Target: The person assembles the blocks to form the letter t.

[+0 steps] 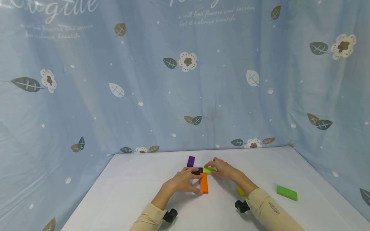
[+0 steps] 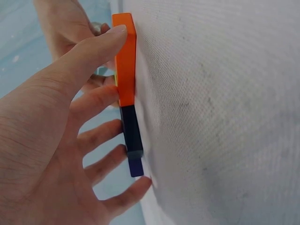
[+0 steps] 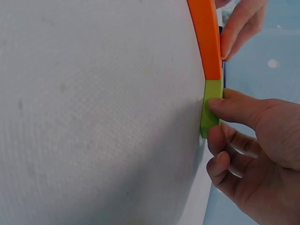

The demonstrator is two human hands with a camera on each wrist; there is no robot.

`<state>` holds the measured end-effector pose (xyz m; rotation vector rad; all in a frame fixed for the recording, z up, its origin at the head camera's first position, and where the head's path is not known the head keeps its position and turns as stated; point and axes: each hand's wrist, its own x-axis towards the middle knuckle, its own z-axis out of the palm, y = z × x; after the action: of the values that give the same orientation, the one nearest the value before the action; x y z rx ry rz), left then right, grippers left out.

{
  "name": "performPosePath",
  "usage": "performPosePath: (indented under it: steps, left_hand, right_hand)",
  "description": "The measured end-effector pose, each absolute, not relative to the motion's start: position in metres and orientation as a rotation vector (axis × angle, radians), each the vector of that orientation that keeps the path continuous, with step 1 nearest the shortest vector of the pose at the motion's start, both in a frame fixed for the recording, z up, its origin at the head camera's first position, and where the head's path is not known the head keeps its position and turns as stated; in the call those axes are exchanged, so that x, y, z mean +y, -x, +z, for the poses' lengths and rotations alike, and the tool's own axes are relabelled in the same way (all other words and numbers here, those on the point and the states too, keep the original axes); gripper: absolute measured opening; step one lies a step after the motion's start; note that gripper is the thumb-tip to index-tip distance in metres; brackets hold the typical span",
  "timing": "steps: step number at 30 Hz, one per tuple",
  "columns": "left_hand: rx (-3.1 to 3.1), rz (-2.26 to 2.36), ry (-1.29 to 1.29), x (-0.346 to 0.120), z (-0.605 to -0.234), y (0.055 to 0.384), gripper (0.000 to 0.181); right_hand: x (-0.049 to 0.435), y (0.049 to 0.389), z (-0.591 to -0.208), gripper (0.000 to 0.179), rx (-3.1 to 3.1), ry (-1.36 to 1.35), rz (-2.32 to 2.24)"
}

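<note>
Together on the table [image 1: 130, 183], in head view, lie an orange block [image 1: 204, 184] and a lime-green block [image 1: 208, 170]. Left wrist: my left hand [image 2: 49, 136], fingers spread, touches the orange. Right wrist: my right hand [image 3: 274, 147] pinches the lime-green, likely light and stiff, best held across its sides.

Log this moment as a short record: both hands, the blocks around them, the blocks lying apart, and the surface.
Left hand: thumb and index finger touch orange block
Right hand: pinches light green block
Beyond left hand: black block, then purple block
Lying apart: yellow block, green block
Surface: white table
</note>
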<state>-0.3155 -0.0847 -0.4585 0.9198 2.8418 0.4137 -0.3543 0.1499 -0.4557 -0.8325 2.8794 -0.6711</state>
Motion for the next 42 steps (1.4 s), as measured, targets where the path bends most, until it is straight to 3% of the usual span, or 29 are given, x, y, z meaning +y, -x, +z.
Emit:
performPosePath:
  steps: [18,42]
  left_hand:
    - [2.831,0.404,-0.931,-0.083,-0.455,0.312,0.069]
    - [2.8,0.402,-0.877,-0.082,-0.454,0.308,0.07]
  right_hand:
    - [0.15,0.35,-0.453,0.038,2.903,0.783,-0.675]
    - [0.134,0.368,-0.449,0.038,2.927,0.758,-0.774]
